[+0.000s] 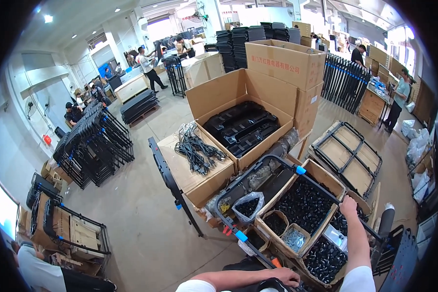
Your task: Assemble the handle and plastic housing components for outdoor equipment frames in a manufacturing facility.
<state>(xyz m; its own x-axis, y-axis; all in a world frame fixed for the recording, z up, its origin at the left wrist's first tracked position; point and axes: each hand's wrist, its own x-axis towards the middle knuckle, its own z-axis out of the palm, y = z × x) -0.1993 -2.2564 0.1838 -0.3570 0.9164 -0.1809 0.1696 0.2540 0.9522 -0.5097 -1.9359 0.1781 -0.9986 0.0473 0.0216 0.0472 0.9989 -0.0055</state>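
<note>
R hand [348,206] is out far-right, arm stretched straight from the near edge, fingers curled down on the black frame [258,170] bar at the rim of the big box of black caps [304,204]; can't tell how tight the grip is. L hand [284,276] sits near, low centre, forearm lying across the bottom edge, palm down w/ fingers loosely spread on a dark part [248,265]; whether it's holding, can't tell. Frame runs from the R hand back to the left, w/ 2 blue clips showing, one far [301,170], one near [241,236]. Between the hands: 1 small box of screws [293,239], 1 small box of dark bits [276,223], 1 more cap box [324,260] near-right. Left of those, 1 plastic bag [248,205] of black pieces. Farther out: 1 open carton of black panels [241,127], and left of it 1 bundle of cables [195,148] on a closed carton [192,170].
</note>
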